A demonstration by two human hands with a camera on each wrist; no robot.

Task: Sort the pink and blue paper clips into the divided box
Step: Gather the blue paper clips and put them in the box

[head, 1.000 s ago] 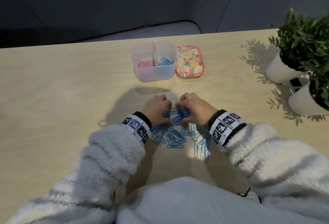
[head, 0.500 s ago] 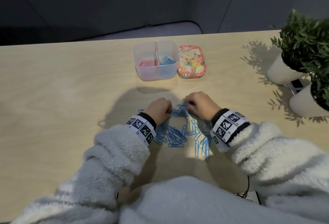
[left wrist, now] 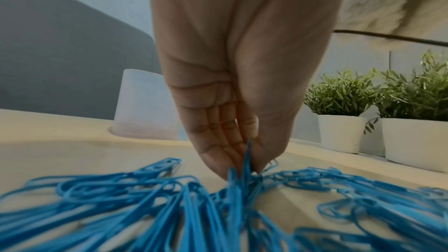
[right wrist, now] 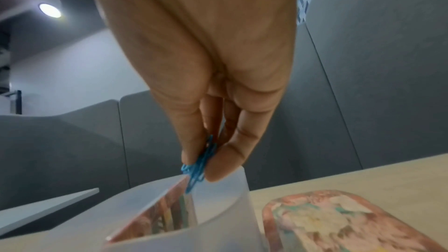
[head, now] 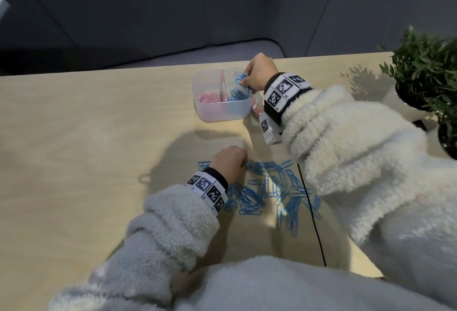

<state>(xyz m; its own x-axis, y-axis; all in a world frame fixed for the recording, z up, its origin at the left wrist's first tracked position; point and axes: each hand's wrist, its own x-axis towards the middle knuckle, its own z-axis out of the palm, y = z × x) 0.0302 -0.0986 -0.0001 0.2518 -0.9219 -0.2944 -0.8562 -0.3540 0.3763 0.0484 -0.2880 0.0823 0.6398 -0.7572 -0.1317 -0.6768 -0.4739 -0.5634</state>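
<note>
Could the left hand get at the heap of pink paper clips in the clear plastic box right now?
Probably yes. The pink paper clips lie in the left compartment of the open clear plastic box, nothing covering them. The right hand is over the other compartment, and the left hand would first need to let go of the blue paper clips.

The paper clips [head: 269,192] spread on the pale wood-grain table [head: 86,137] are bright blue; the bunch [right wrist: 197,164] pinched over the box is the same blue. The divided box [head: 222,113] is frosted, translucent white, with pink clips [head: 209,98] in its left compartment, blue clips [head: 236,93] in its right, and a pink divider [head: 223,85] between. The lid [right wrist: 339,223] beside it carries a floral print in pink, cream and green. Both sleeves [head: 173,224] are cream fleece; the wristbands [head: 207,189] bear black-and-white square markers. The plants [left wrist: 344,95] are green in white pots [left wrist: 339,133]. The wall behind is dark grey.
</note>
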